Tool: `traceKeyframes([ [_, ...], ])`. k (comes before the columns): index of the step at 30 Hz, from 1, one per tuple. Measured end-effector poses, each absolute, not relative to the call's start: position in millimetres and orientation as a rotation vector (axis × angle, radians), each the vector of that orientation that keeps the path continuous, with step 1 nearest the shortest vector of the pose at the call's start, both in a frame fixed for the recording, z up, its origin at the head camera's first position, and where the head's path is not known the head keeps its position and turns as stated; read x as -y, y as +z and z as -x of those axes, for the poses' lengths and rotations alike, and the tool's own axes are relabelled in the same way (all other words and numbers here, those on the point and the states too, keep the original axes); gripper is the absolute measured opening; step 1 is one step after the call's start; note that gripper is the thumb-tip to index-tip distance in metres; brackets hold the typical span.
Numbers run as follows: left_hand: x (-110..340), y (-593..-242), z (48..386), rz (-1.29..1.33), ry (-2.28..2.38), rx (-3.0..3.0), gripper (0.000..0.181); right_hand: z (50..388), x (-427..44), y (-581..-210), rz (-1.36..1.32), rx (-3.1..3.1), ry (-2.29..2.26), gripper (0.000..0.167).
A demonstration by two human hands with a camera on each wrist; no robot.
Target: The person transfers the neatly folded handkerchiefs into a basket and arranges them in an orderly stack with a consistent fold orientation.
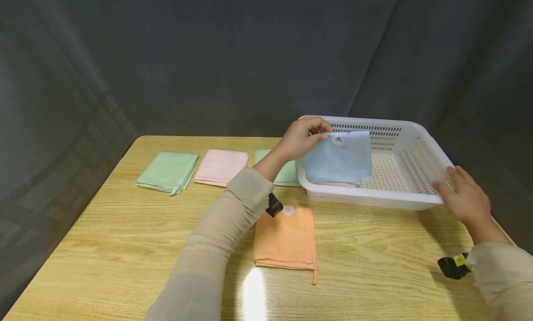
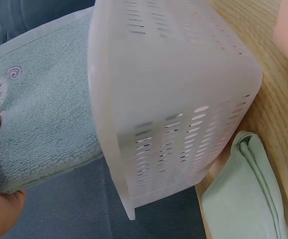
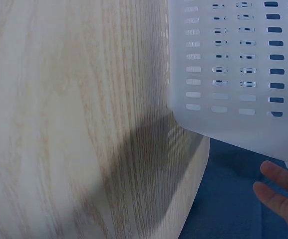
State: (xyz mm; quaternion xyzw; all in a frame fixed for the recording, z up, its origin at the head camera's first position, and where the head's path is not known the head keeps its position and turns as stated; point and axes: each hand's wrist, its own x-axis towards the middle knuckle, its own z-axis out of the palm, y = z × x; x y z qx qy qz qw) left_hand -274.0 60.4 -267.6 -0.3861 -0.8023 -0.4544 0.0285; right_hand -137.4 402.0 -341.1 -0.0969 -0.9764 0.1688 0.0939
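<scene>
My left hand [image 1: 303, 137] pinches the top left corner of a folded light blue towel [image 1: 339, 159] between thumb and fingers. The towel hangs at the left end of a white plastic basket [image 1: 420, 198], with small purple embroidery near its upper edge. A strip of pink cloth [image 1: 333, 184] shows below it inside the basket. At the basket's right front corner, my right hand [image 1: 468, 198] holds the rim, its thumb over the edge. In the right wrist view, part of the right hand [image 3: 281, 191] appears beside the basket's outer wall [image 3: 233, 117].
On the wooden table [image 1: 125, 247] lie a folded green towel [image 1: 168, 171], a pink towel [image 1: 222, 166], another green towel [image 1: 287, 175] partly behind my left forearm, and an orange towel [image 1: 285, 240] in front. A dark curtain [image 1: 229, 62] hangs behind the table.
</scene>
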Motion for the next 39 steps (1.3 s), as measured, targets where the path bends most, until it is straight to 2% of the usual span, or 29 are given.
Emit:
traceKeyframes([
  [39,-79.3,-291.2,269.4,1.301,-1.377,2.493,0.01,136.2,-400.0,-341.4,0.305,2.891,0.51,0.065],
])
